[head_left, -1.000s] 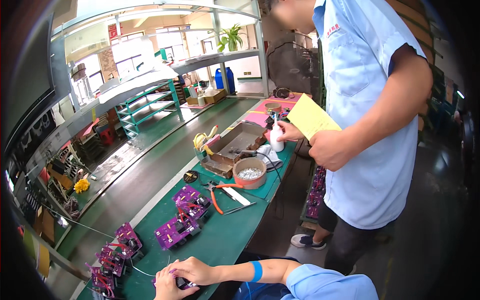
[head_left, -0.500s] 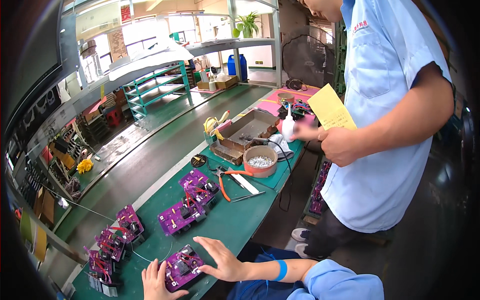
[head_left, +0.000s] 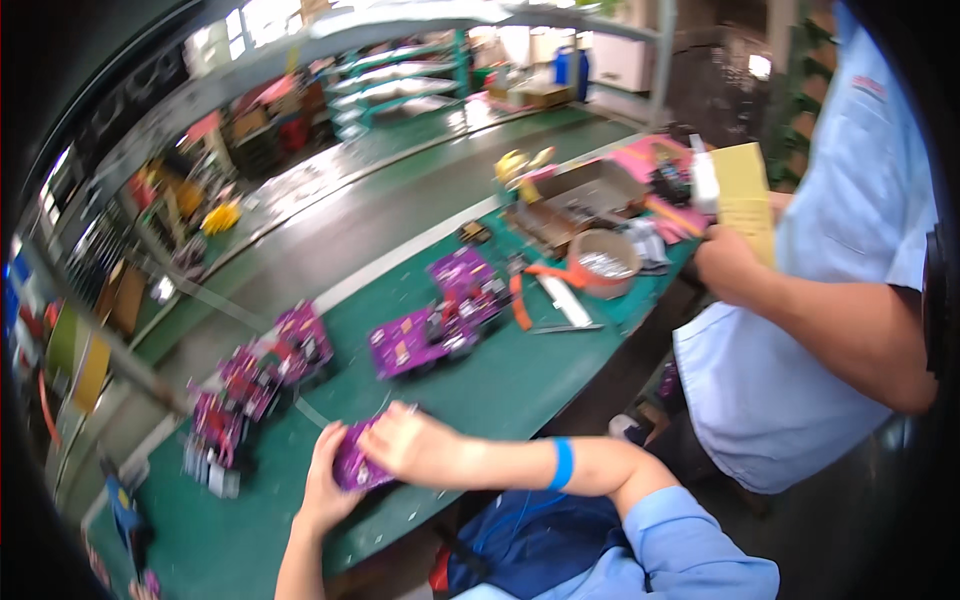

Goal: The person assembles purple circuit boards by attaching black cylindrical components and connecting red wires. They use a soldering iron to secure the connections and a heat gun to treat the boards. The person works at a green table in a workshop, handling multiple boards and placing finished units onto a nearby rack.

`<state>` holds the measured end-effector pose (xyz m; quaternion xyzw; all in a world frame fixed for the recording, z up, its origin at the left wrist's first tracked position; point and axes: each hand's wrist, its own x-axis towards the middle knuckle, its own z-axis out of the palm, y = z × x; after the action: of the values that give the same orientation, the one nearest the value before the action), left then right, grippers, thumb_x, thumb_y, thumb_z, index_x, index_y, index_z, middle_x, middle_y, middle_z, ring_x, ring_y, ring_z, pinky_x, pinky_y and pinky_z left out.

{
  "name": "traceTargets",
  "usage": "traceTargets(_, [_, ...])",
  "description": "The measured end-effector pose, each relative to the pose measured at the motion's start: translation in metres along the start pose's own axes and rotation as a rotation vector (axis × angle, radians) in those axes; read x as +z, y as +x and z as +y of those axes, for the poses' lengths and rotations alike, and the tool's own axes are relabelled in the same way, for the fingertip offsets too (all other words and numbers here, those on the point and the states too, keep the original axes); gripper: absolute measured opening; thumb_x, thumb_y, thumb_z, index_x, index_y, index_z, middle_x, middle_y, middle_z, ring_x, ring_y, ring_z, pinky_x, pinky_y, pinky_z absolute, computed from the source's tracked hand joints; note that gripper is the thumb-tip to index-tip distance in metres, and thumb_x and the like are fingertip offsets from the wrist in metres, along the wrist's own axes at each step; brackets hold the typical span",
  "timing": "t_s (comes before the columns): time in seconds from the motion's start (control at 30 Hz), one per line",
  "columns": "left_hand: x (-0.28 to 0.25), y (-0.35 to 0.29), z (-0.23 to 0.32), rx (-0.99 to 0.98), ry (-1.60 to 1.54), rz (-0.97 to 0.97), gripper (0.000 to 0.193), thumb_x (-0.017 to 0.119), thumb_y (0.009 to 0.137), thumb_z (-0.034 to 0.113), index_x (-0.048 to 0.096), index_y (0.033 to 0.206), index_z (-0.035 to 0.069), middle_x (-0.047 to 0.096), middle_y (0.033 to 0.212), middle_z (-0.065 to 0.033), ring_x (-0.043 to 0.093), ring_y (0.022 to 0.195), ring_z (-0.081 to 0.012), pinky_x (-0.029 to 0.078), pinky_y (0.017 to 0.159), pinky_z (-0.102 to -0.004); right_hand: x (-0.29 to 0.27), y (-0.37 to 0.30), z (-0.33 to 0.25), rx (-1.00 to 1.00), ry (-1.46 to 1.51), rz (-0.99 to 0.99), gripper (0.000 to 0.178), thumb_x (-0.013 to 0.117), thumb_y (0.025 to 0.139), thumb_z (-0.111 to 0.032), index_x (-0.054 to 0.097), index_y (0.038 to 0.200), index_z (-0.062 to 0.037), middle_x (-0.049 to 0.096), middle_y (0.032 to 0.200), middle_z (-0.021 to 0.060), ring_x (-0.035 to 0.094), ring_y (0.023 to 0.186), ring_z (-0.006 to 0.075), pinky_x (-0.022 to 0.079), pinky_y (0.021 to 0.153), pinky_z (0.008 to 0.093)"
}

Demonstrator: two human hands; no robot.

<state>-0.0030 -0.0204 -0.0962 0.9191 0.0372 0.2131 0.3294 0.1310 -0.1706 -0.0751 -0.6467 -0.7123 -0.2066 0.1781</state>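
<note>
A purple circuit board (head_left: 362, 468) is under my hands near the front edge of the green bench. My left hand (head_left: 326, 488) grips its left side, thumb and fingers bent around the edge. Over the board's right part, my right hand (head_left: 412, 446) has its fingers curled onto it; motion blur and the hand itself hide most of the components. To the left stands a row of several similar boards (head_left: 262, 375) with red wires and dark heat sinks. Farther off lie two more purple boards (head_left: 405, 342), side by side.
Orange-handled pliers (head_left: 520, 305), a white strip (head_left: 565, 300) and a round tub (head_left: 604, 262) of small metal parts lie toward the back right. Behind them is a brown tray (head_left: 585, 190). At the right, a co-worker (head_left: 800, 330) holds a yellow paper (head_left: 742, 195).
Both hands have closed in on the circuit board, my right hand now over it. My view has shifted, and everything is blurred. The co-worker's white bottle and yellow paper have been raised.
</note>
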Motion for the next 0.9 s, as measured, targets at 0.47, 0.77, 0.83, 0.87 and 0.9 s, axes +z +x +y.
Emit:
traceTargets(0.47, [-0.022,0.005,0.011,-0.077,-0.320,-0.215,0.076,0.074,0.062,0.028,0.037,0.123,0.001,0.047,0.117,-0.0124,0.047,0.105,-0.0222,0.035,0.091,-0.0334,-0.010,-0.003,0.057,0.480,1.517,-0.522,0.045,0.063,0.074,-0.012,0.050,0.113,0.0041,0.058,0.103,0.0112,0.053,0.093,0.0147,0.041,0.086,0.0273])
traceTargets(0.77, [0.000,0.008,0.006,-0.654,-0.931,-0.179,0.052,0.045,0.082,0.048,0.052,0.108,0.003,0.059,0.090,-0.0044,0.055,0.075,-0.0102,0.044,0.064,-0.0231,0.025,-0.024,0.054,0.981,1.991,-0.555,0.027,0.045,0.088,-0.021,0.055,0.100,0.0018,0.060,0.090,0.0055,0.057,0.075,0.0096,0.047,0.068,0.0238])
traceTargets(0.83, [0.005,0.009,0.001,-0.769,-0.934,-0.202,0.057,0.037,0.083,0.055,0.054,0.104,0.005,0.061,0.081,-0.0051,0.057,0.062,-0.0117,0.045,0.050,-0.0238,0.023,-0.029,0.048,1.132,2.091,-0.583,0.027,0.043,0.088,-0.020,0.054,0.100,0.0008,0.061,0.091,0.0071,0.059,0.076,0.0123,0.049,0.069,0.0257])
traceTargets(0.87, [0.002,0.012,-0.001,-0.804,-0.947,-0.250,0.057,0.036,0.082,0.056,0.054,0.103,0.006,0.061,0.080,-0.0056,0.057,0.061,-0.0120,0.045,0.047,-0.0238,0.039,-0.039,0.051,1.143,2.110,-0.581,0.026,0.043,0.088,-0.019,0.054,0.102,0.0002,0.061,0.091,0.0076,0.060,0.077,0.0147,0.049,0.071,0.0283])
traceTargets(0.9, [0.000,0.014,-0.002,-0.844,-0.959,-0.304,0.058,0.035,0.082,0.057,0.054,0.102,0.006,0.061,0.079,-0.0060,0.057,0.060,-0.0123,0.044,0.045,-0.0237,0.033,-0.039,0.043,1.170,2.135,-0.489,0.025,0.045,0.087,-0.020,0.056,0.099,-0.0009,0.061,0.089,0.0064,0.060,0.078,0.0147,0.049,0.070,0.0289])
